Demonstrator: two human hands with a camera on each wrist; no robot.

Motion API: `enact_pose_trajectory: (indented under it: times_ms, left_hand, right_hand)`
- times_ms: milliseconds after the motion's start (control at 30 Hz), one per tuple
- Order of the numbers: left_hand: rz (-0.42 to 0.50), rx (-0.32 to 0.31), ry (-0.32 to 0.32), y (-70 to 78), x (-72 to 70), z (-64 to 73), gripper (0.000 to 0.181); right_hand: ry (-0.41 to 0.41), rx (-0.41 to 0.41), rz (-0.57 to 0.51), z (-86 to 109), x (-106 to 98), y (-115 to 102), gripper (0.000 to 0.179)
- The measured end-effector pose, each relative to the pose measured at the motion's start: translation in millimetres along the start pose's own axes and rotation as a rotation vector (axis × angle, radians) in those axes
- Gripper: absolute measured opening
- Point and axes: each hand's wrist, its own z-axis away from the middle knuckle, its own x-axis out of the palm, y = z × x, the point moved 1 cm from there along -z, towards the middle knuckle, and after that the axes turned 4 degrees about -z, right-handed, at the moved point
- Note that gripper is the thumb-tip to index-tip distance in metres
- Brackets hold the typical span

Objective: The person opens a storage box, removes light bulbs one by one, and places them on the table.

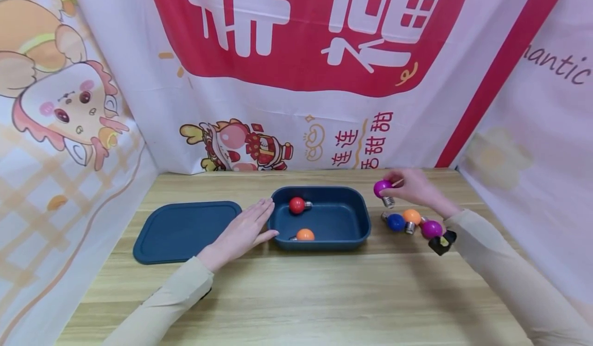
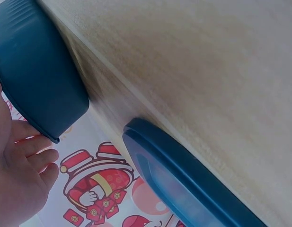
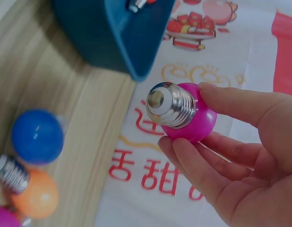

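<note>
My right hand pinches a magenta light bulb by its round part, above the table to the right of a dark blue box. The bulb's silver screw base sticks out free of the fingers. My left hand has its fingers straight along the box's left rim, thumb at the near left corner. Inside the box lie a red bulb and an orange bulb. Below my right hand a blue bulb, another orange bulb and another magenta bulb are grouped on the table.
A flat dark blue lid lies left of the box, close beside my left hand and forearm. Printed cloth hangs behind the wooden table and on both sides of it.
</note>
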Motion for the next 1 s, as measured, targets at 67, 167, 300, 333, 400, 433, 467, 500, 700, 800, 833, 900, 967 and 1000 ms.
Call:
enact_pose_trajectory:
  times_ms: [67,167,300,333,400,433,467,500,700,800,833,900,967,1000]
  left_hand:
    - [0.002,-0.001,-0.002,-0.2,0.2,-0.2,0.074]
    - [0.004,-0.003,-0.002,-0.2,0.2,-0.1,0.074]
    - [0.003,0.001,0.006,0.1,0.0,-0.1,0.073]
    - [0.001,0.004,0.008,0.2,-0.1,-0.2,0.073]
    - [0.000,0.008,0.012,0.5,-0.4,-0.3,0.073]
    - [0.002,0.008,0.013,0.7,-0.6,-0.3,0.073]
    - [0.005,0.008,0.013,0.9,-0.8,-0.2,0.073]
    - [0.009,0.007,0.013,1.1,-1.1,-0.2,0.073]
    - [0.017,0.005,0.012,1.2,-0.7,-0.6,0.074]
    - [0.007,0.016,0.028,0.5,0.7,-1.0,0.073]
    - [0.005,0.019,0.031,0.3,1.0,-1.1,0.073]
    - [0.001,0.025,0.037,-0.1,1.5,-1.1,0.073]
    - [0.000,0.027,0.036,-0.6,1.6,-0.9,0.074]
    - [0.001,0.024,0.033,-0.7,1.6,-0.9,0.074]
  right_hand:
    - [0.005,0.007,0.011,3.6,-3,7,0.034]
    - [0.010,0.028,0.032,7.9,-8,17,0.037]
    - [0.022,0.044,0.051,11.2,-13,31,0.041]
    - [0.026,0.050,0.054,11.9,-15,35,0.043]
    - [0.033,0.058,0.060,13.5,-17,42,0.044]
    - [0.036,0.062,0.064,14.6,-19,45,0.045]
    - [0.039,0.066,0.070,15.7,-20,49,0.045]
    - [0.043,0.068,0.079,16.9,-21,53,0.045]
    - [0.050,0.070,0.119,25.9,-26,72,0.042]
    - [0.049,0.074,0.122,30.2,-28,81,0.040]
    - [0.051,0.071,0.122,31.5,-28,84,0.039]
    - [0.051,0.074,0.120,33.9,-29,91,0.038]
    - [0.054,0.077,0.112,36.2,-30,98,0.036]
    - [0.055,0.081,0.107,37.1,-30,101,0.036]
